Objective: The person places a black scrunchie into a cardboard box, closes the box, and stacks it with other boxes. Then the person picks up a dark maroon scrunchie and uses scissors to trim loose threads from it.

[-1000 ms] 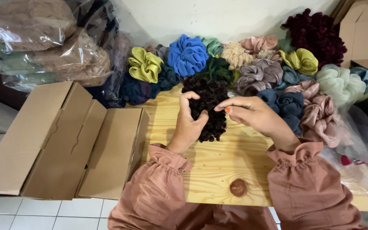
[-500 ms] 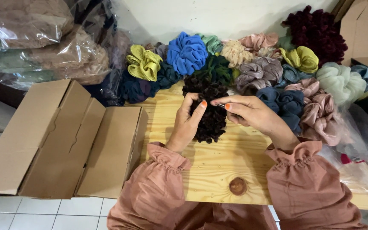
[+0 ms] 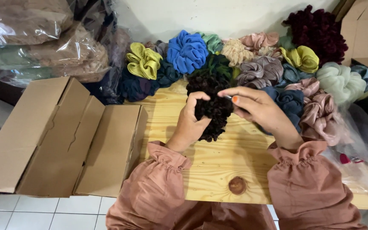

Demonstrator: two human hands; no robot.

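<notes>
table: pale wooden tabletop with a dark knot near the front edge, bare in the middle so the hands have working room
boxes: flat cardboard boxes lie closed on the left, half off the table edge, in easy reach of the left arm
bags: clear plastic bags stuffed with tan and grey fabric, piled top left, out of the work zone
scrunchie pile: loose scrunchies banked along the back wall, so colours stay visible; blue scrunchie, yellow-green scrunchie, maroon fuzzy scrunchie, pale green scrunchie, dusty pink satin scrunchie at right
held item: dark brown fuzzy scrunchie, lifted just above the table centre, between both hands, in front of the pile
left hand: left hand gripping the scrunchie's left side, thumb and fingers closed into the fabric, steadying it
right hand: right hand at the scrunchie's upper right edge, thumb and forefinger pressed together on something small and pale at the fabric; what it is cannot be told
sleeves: gathered rust-pink cuffs on both wrists
</notes>
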